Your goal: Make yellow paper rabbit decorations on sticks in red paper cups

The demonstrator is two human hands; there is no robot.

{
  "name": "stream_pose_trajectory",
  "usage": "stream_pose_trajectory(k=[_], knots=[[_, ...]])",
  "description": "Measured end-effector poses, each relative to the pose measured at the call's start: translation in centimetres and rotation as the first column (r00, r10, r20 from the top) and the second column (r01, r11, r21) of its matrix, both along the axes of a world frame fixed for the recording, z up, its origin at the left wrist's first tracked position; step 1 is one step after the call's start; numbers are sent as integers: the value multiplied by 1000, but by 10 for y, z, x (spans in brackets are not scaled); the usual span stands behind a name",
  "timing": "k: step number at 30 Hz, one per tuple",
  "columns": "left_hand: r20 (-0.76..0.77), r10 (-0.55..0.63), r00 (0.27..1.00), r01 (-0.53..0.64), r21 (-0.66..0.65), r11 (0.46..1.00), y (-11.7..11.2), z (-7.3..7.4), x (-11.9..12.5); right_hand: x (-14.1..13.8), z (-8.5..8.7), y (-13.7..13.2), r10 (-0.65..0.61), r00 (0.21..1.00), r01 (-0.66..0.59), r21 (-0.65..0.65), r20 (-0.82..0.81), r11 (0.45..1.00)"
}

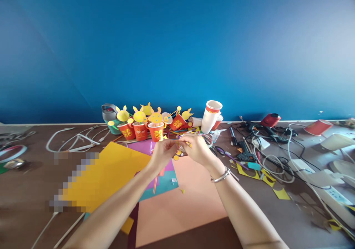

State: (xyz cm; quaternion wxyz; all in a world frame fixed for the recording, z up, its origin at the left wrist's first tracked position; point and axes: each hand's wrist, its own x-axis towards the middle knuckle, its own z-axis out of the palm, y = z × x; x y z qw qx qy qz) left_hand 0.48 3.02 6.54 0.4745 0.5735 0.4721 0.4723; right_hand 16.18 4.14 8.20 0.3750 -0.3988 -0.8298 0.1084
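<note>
My left hand and my right hand meet above the coloured paper sheets, fingers pinched together on a small yellow paper piece between them. A thin orange stick hangs down below my left hand. My right wrist wears a silver bracelet. Just beyond the hands stands a row of red paper cups with yellow bunny cut-outs.
Yellow, purple, teal and peach sheets lie on the brown table. White paper cups are stacked at the back. A glue gun, cables, a power strip and yellow scraps crowd the right side. White cables and tape rolls lie left.
</note>
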Motion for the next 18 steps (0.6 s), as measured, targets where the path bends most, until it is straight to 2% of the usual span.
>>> stream_pose_trajectory(k=[8, 12, 14, 18], knots=[[6, 3, 1000, -3, 14, 1000, -1, 3, 1, -4, 0, -1, -75, 996, 72, 56, 52, 996], [-14, 2, 1000, -2, 9, 1000, 1, -2, 0, 0, 1, -1, 0, 1000, -1, -33, -7, 999], [-24, -6, 1000, 6, 12, 1000, 1, -4, 0, 1, 2, -1, -1, 1000, 0, -58, -11, 998], [-11, -11, 1000, 11, 8, 1000, 1, -3, 0, -3, 1, -2, -60, 997, 60, 2, 41, 998]])
